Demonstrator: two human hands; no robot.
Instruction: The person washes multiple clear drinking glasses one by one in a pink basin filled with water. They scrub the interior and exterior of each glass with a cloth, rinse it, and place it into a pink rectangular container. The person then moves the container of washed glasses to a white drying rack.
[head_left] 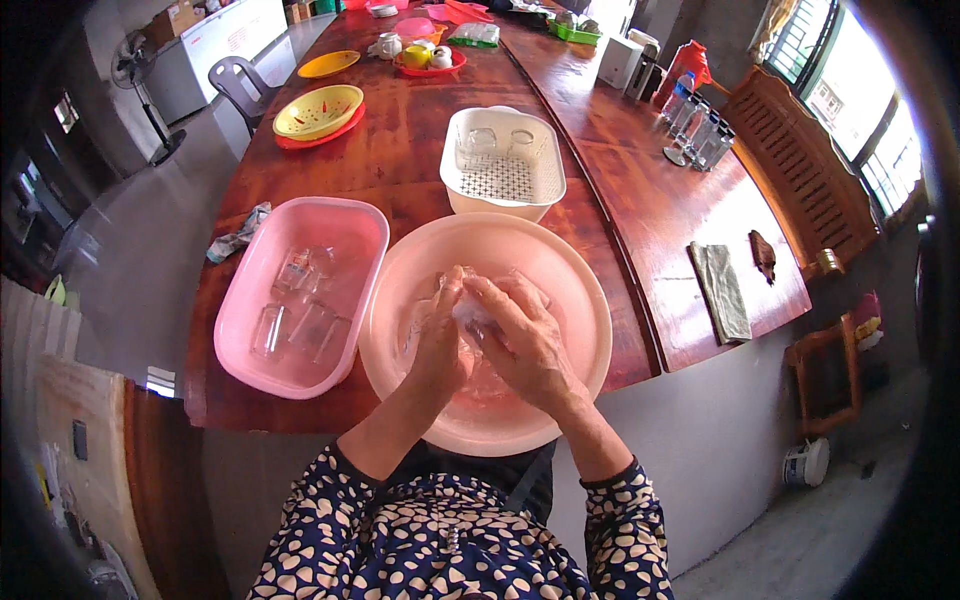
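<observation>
My left hand (438,338) and my right hand (522,335) come together over a round, pale pink basin (590,300). Their fingers close around a clear glass (474,318) that has a whitish sheen; most of it is hidden by the hands. More clear glassware shows faintly in the water around them. Left of the basin, a pink rectangular tub (232,335) holds several clear glasses (270,330) lying in it. Just beyond the basin stands a cream draining basket (553,165) with two glasses (482,138) at its far end.
Several clear glasses (690,135) stand at the right, near a red jug (688,70). A folded grey-green cloth (720,292) lies on the wooden table (400,180). A crumpled cloth (238,235) is by the left edge. Yellow and red plates (318,112) sit farther back.
</observation>
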